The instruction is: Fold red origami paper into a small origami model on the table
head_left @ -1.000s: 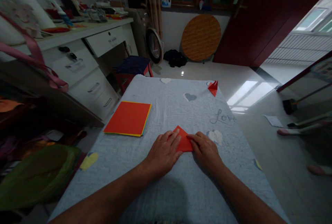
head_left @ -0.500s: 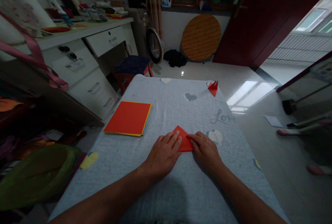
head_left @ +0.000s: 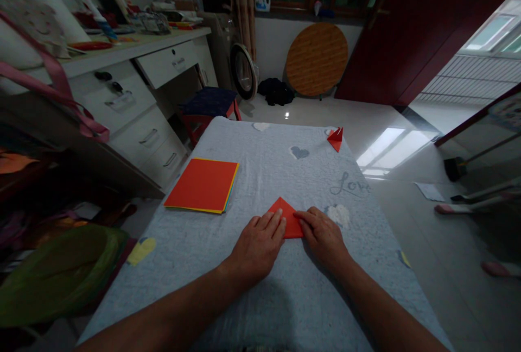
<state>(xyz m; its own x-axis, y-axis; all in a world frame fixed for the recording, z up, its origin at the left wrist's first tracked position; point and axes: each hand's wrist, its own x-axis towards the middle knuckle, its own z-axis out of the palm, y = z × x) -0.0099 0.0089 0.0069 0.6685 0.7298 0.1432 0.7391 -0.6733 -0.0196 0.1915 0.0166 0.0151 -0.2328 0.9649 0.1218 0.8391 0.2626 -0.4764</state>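
Observation:
A red sheet of origami paper (head_left: pixel 290 220), folded to a point at its far end, lies on the cloth-covered table in front of me. My left hand (head_left: pixel 260 240) rests flat over its left side, fingers stretched out and covering that part. At the right edge, my right hand (head_left: pixel 323 232) pinches the paper between thumb and bent fingers. To the left is a stack of square paper (head_left: pixel 202 186), red on top with yellow and blue edges below. A small folded red paper piece (head_left: pixel 336 139) stands near the table's far right corner.
The table wears a pale blue cloth (head_left: pixel 260 173) with heart patterns. A dark-topped stool (head_left: pixel 209 102) stands beyond its far left corner. On the left are a white desk (head_left: pixel 130 107) and a green-lined bin (head_left: pixel 61 276). A round wooden board (head_left: pixel 316 58) leans on the far wall.
My left hand has drawn back slightly toward me, so more of the folded paper's left slope shows. The right hand keeps its place at the right edge.

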